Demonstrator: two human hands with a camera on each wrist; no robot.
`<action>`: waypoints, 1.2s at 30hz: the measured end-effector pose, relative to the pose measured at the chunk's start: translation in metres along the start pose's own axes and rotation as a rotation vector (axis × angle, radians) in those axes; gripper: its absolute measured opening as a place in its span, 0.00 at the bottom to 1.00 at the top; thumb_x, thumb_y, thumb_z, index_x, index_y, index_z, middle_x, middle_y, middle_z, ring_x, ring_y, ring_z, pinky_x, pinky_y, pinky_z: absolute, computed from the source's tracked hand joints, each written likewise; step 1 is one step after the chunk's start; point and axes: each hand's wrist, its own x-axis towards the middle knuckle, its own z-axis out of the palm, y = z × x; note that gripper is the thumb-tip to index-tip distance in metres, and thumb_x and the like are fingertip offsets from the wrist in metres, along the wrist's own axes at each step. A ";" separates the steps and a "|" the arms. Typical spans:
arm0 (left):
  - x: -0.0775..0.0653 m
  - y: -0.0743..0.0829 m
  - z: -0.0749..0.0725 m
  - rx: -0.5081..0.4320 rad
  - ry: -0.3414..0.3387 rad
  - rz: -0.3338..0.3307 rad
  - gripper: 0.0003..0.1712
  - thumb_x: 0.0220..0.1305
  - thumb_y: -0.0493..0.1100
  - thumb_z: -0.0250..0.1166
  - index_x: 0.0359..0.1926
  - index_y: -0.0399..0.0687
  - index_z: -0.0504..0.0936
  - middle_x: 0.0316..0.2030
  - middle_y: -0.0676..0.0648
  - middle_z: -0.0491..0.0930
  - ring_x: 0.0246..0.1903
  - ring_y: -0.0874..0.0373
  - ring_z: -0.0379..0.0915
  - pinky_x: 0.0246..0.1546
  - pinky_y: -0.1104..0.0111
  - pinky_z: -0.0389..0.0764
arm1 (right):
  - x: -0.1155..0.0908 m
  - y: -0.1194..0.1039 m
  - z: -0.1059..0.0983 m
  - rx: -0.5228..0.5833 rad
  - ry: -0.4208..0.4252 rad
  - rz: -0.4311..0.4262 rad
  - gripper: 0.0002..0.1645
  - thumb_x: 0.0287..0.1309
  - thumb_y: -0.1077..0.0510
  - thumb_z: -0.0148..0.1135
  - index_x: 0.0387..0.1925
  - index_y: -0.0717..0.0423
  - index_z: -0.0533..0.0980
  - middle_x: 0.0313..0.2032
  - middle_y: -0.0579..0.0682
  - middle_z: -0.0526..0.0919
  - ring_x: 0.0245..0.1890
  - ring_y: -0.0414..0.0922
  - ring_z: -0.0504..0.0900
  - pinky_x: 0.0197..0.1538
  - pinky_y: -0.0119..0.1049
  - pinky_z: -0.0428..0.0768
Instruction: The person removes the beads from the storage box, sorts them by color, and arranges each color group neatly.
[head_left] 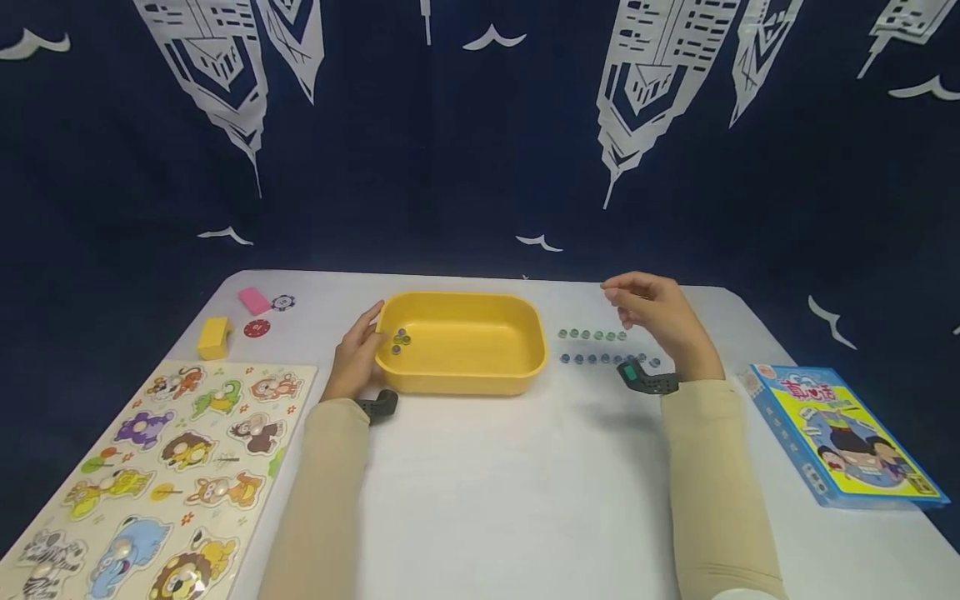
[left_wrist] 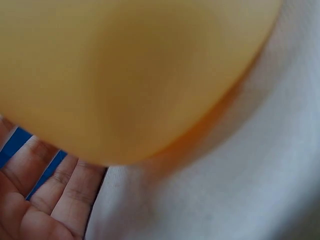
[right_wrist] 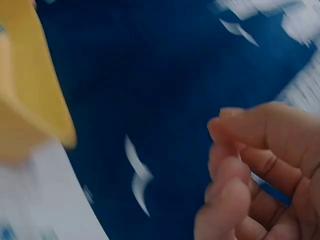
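Note:
In the head view a yellow tray stands mid-table with several small glass marbles at its left end. My left hand grips the tray's left side, thumb at the rim; its fingers lie by the tray wall in the left wrist view. My right hand is raised right of the tray, thumb and forefinger tips together, and no object shows between them. Below it lie a row of greenish marbles and a row of bluish marbles, partly behind the wrist strap.
An animal puzzle board covers the left front. Behind it are a yellow block, a pink block, a red chip and a black-and-white chip. A blue-yellow box lies at right. A dark curtain hangs behind.

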 end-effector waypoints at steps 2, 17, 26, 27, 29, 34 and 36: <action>0.001 0.001 0.002 -0.004 -0.004 -0.004 0.34 0.71 0.48 0.48 0.77 0.66 0.57 0.69 0.42 0.69 0.69 0.45 0.64 0.72 0.48 0.56 | 0.009 -0.010 0.019 -0.027 -0.109 -0.027 0.14 0.66 0.56 0.63 0.49 0.59 0.81 0.34 0.49 0.78 0.27 0.42 0.75 0.33 0.30 0.80; 0.002 0.000 0.003 -0.003 0.005 -0.010 0.35 0.69 0.49 0.49 0.77 0.67 0.58 0.68 0.43 0.70 0.68 0.43 0.65 0.70 0.44 0.58 | 0.088 -0.042 0.155 -0.199 -0.775 -0.126 0.18 0.67 0.62 0.59 0.56 0.66 0.78 0.50 0.66 0.81 0.44 0.63 0.82 0.45 0.45 0.85; 0.002 0.000 -0.001 -0.010 -0.011 -0.006 0.35 0.69 0.49 0.49 0.77 0.68 0.58 0.69 0.42 0.69 0.68 0.43 0.65 0.70 0.46 0.60 | 0.112 -0.042 0.214 -0.237 -0.879 -0.118 0.18 0.61 0.64 0.63 0.54 0.63 0.81 0.28 0.59 0.80 0.22 0.43 0.72 0.30 0.35 0.76; 0.002 0.000 -0.001 -0.009 -0.011 -0.004 0.35 0.69 0.49 0.50 0.77 0.67 0.58 0.68 0.42 0.70 0.67 0.43 0.65 0.69 0.46 0.61 | 0.113 -0.041 0.219 -0.234 -0.889 -0.130 0.18 0.61 0.65 0.64 0.53 0.63 0.81 0.26 0.58 0.79 0.20 0.42 0.70 0.28 0.33 0.73; 0.002 0.000 -0.001 -0.005 -0.013 0.002 0.35 0.69 0.49 0.50 0.77 0.67 0.58 0.68 0.42 0.70 0.67 0.43 0.66 0.69 0.46 0.62 | 0.116 -0.040 0.228 -0.242 -0.905 -0.155 0.16 0.60 0.65 0.65 0.50 0.63 0.82 0.22 0.53 0.78 0.17 0.39 0.66 0.25 0.31 0.70; 0.001 0.000 -0.001 0.000 -0.016 0.013 0.36 0.68 0.49 0.50 0.77 0.65 0.58 0.68 0.42 0.71 0.67 0.43 0.66 0.70 0.47 0.60 | 0.120 -0.039 0.245 -0.323 -0.924 -0.194 0.14 0.57 0.66 0.67 0.47 0.61 0.84 0.18 0.47 0.76 0.13 0.36 0.63 0.21 0.28 0.66; 0.001 -0.001 -0.001 -0.004 -0.012 0.020 0.36 0.68 0.48 0.50 0.77 0.65 0.58 0.67 0.43 0.72 0.67 0.44 0.66 0.71 0.47 0.59 | 0.121 -0.038 0.250 -0.358 -0.939 -0.208 0.14 0.56 0.66 0.68 0.46 0.61 0.85 0.18 0.45 0.75 0.13 0.36 0.62 0.21 0.27 0.64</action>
